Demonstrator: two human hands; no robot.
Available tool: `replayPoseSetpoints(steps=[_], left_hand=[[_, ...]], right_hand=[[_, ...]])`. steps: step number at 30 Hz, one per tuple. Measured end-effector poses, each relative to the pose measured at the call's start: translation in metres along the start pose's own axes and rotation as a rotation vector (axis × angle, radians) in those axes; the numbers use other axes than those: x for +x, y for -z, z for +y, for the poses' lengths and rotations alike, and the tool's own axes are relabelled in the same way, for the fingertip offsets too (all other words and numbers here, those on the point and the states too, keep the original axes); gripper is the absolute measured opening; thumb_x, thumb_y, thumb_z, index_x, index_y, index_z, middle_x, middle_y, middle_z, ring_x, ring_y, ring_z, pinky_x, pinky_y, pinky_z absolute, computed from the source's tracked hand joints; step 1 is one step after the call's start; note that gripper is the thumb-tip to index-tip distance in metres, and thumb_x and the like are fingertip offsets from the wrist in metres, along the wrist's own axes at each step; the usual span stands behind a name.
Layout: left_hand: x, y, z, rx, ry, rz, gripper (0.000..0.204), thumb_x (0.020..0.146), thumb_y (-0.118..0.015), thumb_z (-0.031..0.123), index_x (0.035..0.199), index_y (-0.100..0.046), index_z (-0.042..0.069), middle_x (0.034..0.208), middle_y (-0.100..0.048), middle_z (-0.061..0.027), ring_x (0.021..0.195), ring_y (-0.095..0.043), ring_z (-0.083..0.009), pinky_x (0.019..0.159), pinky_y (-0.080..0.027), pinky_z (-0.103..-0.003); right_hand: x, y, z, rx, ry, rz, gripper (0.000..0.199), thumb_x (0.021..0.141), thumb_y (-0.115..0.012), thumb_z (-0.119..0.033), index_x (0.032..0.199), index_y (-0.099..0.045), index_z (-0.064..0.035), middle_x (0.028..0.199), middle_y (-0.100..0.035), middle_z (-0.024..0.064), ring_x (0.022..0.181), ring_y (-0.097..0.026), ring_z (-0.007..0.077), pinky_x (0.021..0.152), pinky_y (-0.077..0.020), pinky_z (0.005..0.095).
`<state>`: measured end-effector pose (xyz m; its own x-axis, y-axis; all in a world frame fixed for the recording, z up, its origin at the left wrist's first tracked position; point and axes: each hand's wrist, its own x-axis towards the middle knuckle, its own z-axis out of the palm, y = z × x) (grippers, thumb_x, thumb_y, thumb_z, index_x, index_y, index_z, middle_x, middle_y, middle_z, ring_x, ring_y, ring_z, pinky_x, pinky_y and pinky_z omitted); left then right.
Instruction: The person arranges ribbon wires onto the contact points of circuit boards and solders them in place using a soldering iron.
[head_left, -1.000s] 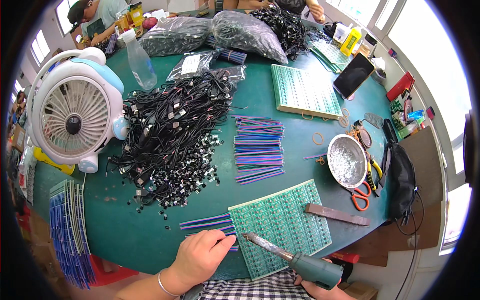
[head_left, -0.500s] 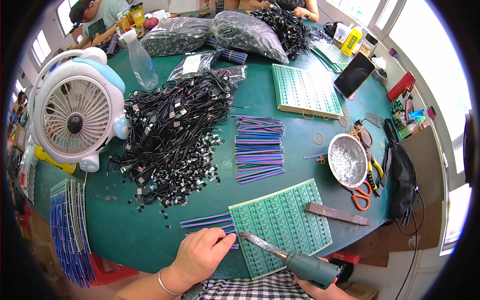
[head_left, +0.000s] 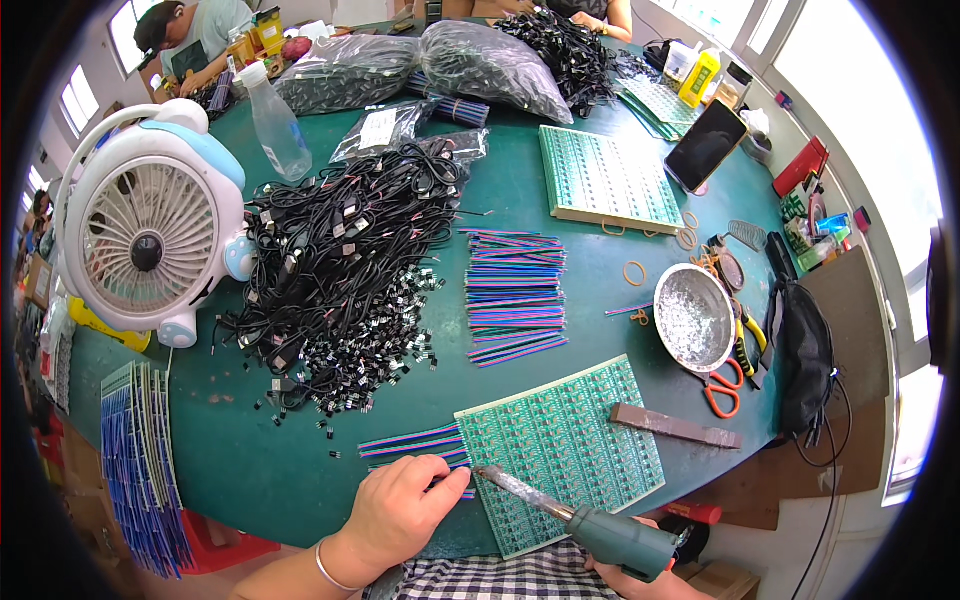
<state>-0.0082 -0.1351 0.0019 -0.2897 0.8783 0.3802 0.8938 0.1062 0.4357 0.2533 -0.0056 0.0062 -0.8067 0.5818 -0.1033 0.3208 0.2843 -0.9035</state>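
Note:
A green circuit board panel (head_left: 565,450) lies at the table's near edge, with rows of small parts on it. Flat multicoloured wires (head_left: 415,444) stick out from its left edge. My left hand (head_left: 405,508) is closed in a pinch on a wire at that edge, and the fingers partly cover it. In my right hand (head_left: 630,570) is the green handle of a soldering iron (head_left: 560,508), the hand mostly hidden under it. The iron's tip meets the board's edge right beside my left fingertips. A brown bar (head_left: 675,427) lies across the board's right side.
Cut wires (head_left: 516,297) lie beyond the board, left of a metal bowl (head_left: 693,318) and orange-handled scissors (head_left: 723,388). Black cables (head_left: 350,230) and small connectors (head_left: 360,350) are heaped near a fan (head_left: 150,230). Wired boards (head_left: 145,460) hang at the left edge. Other people sit opposite.

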Motion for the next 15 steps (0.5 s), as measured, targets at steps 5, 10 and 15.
replayPoseSetpoints(steps=[5, 10, 15], left_hand=[[0.000, -0.001, 0.000, 0.011, 0.006, -0.004, 0.022, 0.061, -0.064, 0.003, 0.082, -0.065, 0.009, 0.073, -0.054, -0.0025, 0.059, -0.054, -0.0170, 0.047, -0.044, -0.027], [0.001, -0.001, 0.000, 0.001, -0.001, -0.002, 0.023, 0.060, -0.064, 0.003, 0.082, -0.065, 0.009, 0.073, -0.054, -0.0024, 0.059, -0.054, -0.0170, 0.047, -0.044, -0.027], [0.000, 0.000, 0.000, 0.004, 0.007, -0.001, 0.022, 0.060, -0.064, 0.003, 0.081, -0.065, 0.009, 0.072, -0.054, -0.0025, 0.059, -0.054, -0.0172, 0.047, -0.044, -0.028]], right_hand=[[0.007, 0.003, -0.011, 0.007, -0.028, -0.017, 0.035, 0.075, -0.068, -0.013, 0.106, -0.057, -0.0022, 0.101, -0.060, 0.0135, 0.092, -0.058, 0.0269, 0.080, -0.0436, 0.0361], [0.005, 0.005, -0.011, -0.052, 0.025, -0.036, 0.030, 0.075, -0.068, -0.014, 0.102, -0.060, -0.0029, 0.098, -0.062, 0.0132, 0.090, -0.059, 0.0282, 0.080, -0.0433, 0.0361], [0.009, 0.005, -0.016, 0.003, 0.008, -0.020, 0.030, 0.075, -0.068, -0.013, 0.102, -0.059, -0.0020, 0.097, -0.062, 0.0135, 0.089, -0.059, 0.0273, 0.080, -0.0441, 0.0356]])
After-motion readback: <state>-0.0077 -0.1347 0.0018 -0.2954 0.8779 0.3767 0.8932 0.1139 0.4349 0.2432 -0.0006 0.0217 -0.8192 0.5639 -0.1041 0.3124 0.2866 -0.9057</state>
